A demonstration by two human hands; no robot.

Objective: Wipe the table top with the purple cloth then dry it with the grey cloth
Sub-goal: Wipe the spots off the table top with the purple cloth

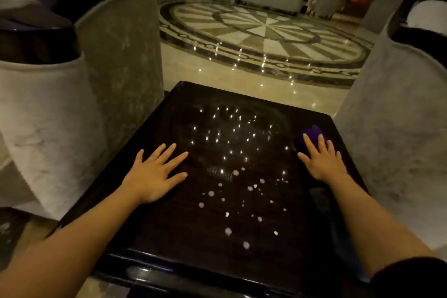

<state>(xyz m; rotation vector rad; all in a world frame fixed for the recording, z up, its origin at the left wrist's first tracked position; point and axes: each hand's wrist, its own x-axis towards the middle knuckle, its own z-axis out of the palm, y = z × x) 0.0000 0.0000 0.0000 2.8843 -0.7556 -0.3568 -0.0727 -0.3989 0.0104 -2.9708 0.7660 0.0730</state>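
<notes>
The dark glossy table top (169,225) fills the lower middle of the head view. White droplets (228,231) speckle its near half, and faint curved smears show in its centre. The purple cloth (313,134) lies bunched by the table's right edge. My right hand (321,162) presses flat on the cloth's near part, fingers spread, with the cloth sticking out beyond the fingertips. My left hand (154,174) rests flat on the bare wood at the left, fingers apart, holding nothing. A dim grey shape (318,195) lies beside my right forearm; I cannot tell whether it is the grey cloth.
Two grey upholstered armchairs with dark glossy frames flank the table: one close on the left (96,94), one on the right (396,128). Beyond the table's far edge is polished marble floor with a round inlay (263,31). More furniture stands far back.
</notes>
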